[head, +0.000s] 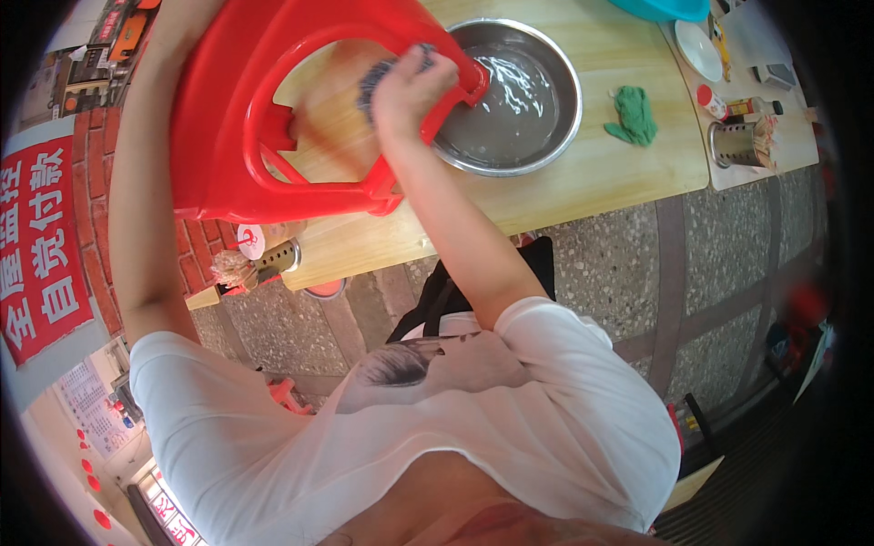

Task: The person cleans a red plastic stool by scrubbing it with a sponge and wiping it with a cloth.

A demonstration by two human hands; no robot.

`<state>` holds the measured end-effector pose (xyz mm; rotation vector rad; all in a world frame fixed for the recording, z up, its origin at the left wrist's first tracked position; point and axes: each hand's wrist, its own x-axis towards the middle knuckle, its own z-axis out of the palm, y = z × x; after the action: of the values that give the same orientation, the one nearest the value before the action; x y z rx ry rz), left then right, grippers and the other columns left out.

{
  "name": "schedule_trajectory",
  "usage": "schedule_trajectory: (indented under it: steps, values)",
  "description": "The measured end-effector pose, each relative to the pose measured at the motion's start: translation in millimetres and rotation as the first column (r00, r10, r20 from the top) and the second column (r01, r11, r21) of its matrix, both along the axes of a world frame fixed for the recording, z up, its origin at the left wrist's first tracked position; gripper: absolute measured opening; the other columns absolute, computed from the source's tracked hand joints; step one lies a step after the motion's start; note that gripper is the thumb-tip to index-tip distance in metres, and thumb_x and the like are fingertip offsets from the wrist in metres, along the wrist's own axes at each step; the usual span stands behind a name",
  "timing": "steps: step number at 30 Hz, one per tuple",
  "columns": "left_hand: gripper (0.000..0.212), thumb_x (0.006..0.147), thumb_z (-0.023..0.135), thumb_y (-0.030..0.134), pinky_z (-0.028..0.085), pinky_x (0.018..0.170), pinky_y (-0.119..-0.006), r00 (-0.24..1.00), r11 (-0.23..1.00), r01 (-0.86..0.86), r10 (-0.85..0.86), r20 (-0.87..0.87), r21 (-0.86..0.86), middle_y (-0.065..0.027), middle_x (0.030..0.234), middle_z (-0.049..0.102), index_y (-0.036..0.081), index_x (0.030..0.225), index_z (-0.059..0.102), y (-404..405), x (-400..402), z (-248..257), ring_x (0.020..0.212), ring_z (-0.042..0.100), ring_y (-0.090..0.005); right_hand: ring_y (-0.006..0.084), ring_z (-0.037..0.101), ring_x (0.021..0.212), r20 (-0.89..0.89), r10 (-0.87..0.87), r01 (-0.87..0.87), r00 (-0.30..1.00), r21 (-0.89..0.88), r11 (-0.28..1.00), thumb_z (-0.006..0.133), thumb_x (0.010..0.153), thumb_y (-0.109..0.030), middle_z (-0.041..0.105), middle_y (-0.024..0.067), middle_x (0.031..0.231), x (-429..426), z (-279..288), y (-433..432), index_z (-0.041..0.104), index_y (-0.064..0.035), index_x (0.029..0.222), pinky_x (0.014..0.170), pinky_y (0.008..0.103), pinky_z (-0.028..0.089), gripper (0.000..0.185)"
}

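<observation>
A red plastic stool (pixel 218 123) lies tilted on the wooden table (pixel 614 184), one leg end reaching over the rim of a steel basin (pixel 577 102) of cloudy water. My right hand (pixel 415 89) grips a dark grey scrubbing pad or cloth (pixel 374 85), slightly blurred, at the stool's leg and open side. My left arm stretches up along the stool's far left side; the left hand itself is beyond the top edge of the view. A crumpled green cloth (pixel 633 116) lies to the right of the basin.
Perforated metal holders with wooden sticks stand at the right (pixel 734 145) and lower left (pixel 280 256), the latter beside a lidded drink cup (pixel 251 241). A white bowl (pixel 699 51), a sauce bottle (pixel 751 107), a red-capped jar (pixel 711 102) and a blue basin (pixel 669 8) occupy the right side.
</observation>
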<state>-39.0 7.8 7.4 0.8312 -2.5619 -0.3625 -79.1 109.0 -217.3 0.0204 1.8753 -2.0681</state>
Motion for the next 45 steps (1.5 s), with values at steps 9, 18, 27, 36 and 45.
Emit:
schedule_trajectory:
  steps: [9, 18, 27, 36, 45]
  values:
    - [0.03, 0.096, 0.049, 0.023, 0.044, 0.092, -0.031, 0.993, 0.992, 0.092, -0.086, -0.077, 0.089, -0.0107, 0.103, 0.066, 0.0, 0.109, 0.062, -1.9, -9.1, -7.7, 0.1, 0.06, -0.0194, 0.0319, 0.053, 0.098, 0.228, -0.073, 0.086, 0.971, -0.05, 0.995, 0.051, 0.096, -0.019, 0.052, 0.0215, 0.109, -22.5, -24.8, -8.1, 0.051, 0.0065, 0.099, 0.087, 0.0419, 0.042, 0.025]
    - [0.03, 0.097, 0.05, 0.024, 0.044, 0.093, -0.03, 1.0, 1.0, -0.019, 0.019, -0.003, -0.014, -0.0102, 0.107, 0.065, 0.001, 0.11, 0.064, -5.6, -6.6, 1.3, 0.102, 0.059, -0.0183, 0.0335, 0.053, 0.086, -0.577, -0.014, -0.123, 0.816, -0.199, 0.972, 0.063, 0.084, -0.011, 0.06, 0.0125, 0.09, -27.2, 24.1, 5.8, 0.059, -0.0037, 0.088, 0.076, 0.0435, 0.043, 0.01]
    - [0.036, 0.1, 0.045, 0.033, 0.049, 0.098, -0.029, 0.999, 0.971, -0.022, 0.027, -0.019, 0.239, -0.0056, 0.123, 0.062, 0.013, 0.125, 0.061, -25.2, 14.6, 0.8, 0.113, 0.06, -0.0144, 0.0181, 0.067, 0.086, -0.071, 0.77, -0.773, 0.634, -0.066, 0.631, 0.069, 0.083, -0.02, 0.072, 0.0124, 0.094, -143.1, -117.4, 46.6, 0.072, -0.006, 0.102, 0.08, 0.0297, 0.05, 0.024]
    - [0.042, 0.1, 0.04, 0.035, 0.039, 0.109, -0.035, 0.996, 0.992, -0.074, 0.067, 0.067, 0.107, -0.0069, 0.133, 0.056, 0.011, 0.13, 0.057, -18.0, 10.7, -0.3, 0.127, 0.05, -0.0184, 0.0298, 0.064, 0.097, -0.137, 0.834, -0.682, 0.534, 0.513, 0.521, 0.066, 0.084, -0.019, 0.07, 0.0128, 0.098, -143.6, -167.7, 51.5, 0.074, -0.0124, 0.1, 0.087, 0.0398, 0.05, 0.019]
    - [0.044, 0.1, 0.037, 0.037, 0.043, 0.106, -0.037, 0.999, 0.979, 0.002, -0.009, 0.033, 0.205, -0.0075, 0.134, 0.055, 0.012, 0.133, 0.053, -36.6, 19.2, -3.5, 0.126, 0.05, -0.0174, 0.0403, 0.049, 0.109, 0.014, 0.79, -0.354, 0.613, 0.899, 0.258, 0.065, 0.083, -0.021, 0.052, 0.0162, 0.119, -140.1, -166.6, 62.4, 0.057, -0.01, 0.114, 0.094, 0.0479, 0.042, 0.034]
